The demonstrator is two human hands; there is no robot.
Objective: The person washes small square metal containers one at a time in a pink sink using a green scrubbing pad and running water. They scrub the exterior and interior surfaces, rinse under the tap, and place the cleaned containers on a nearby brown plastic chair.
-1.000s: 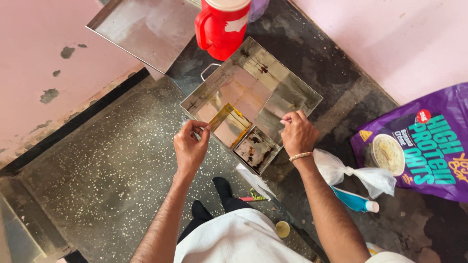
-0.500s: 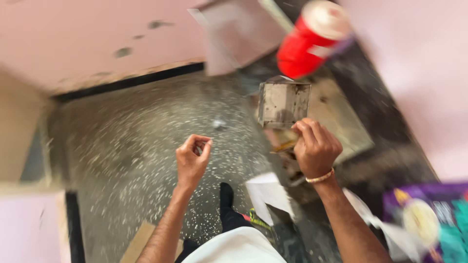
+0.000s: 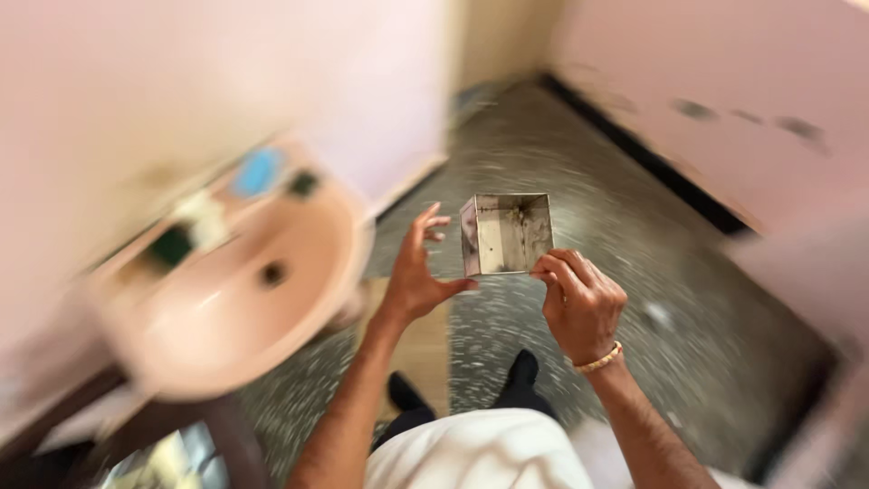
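At the far left, heavily blurred, a pink washbasin (image 3: 226, 317) juts from the pale wall, its drain hole a dark spot near the middle of the bowl. On its back ledge lie a blue oval thing (image 3: 257, 172) and a couple of dark green ones, too smeared to tell apart. Below the basin, at the bottom left corner, something shiny and metallic (image 3: 167, 457) shows, unclear in shape.

Moving right, the left hand (image 3: 418, 270) is raised over the speckled grey floor (image 3: 543, 172), fingers spread and curved — the thumb tip touches the lower left corner of a small square metal container (image 3: 509, 234), while the other fingers stand just beside its left wall without clearly pressing on it.

The container is held in the air between the two hands, above the floor and to the right of the basin. It is an open steel box, turned so that its mouth faces the camera; its inside is dull grey with dark smudges and streaks, thickest toward the upper right of its bottom panel, and a thin dark line runs along the top edge.

The right hand (image 3: 579, 303) pinches the container's lower right corner between thumb and bent fingers, a beaded bracelet (image 3: 599, 361) on the wrist. Beneath the hands a white garment and dark footwear show. Farther right, a black strip runs along the foot of a pink wall (image 3: 724, 91) with a few dark marks.
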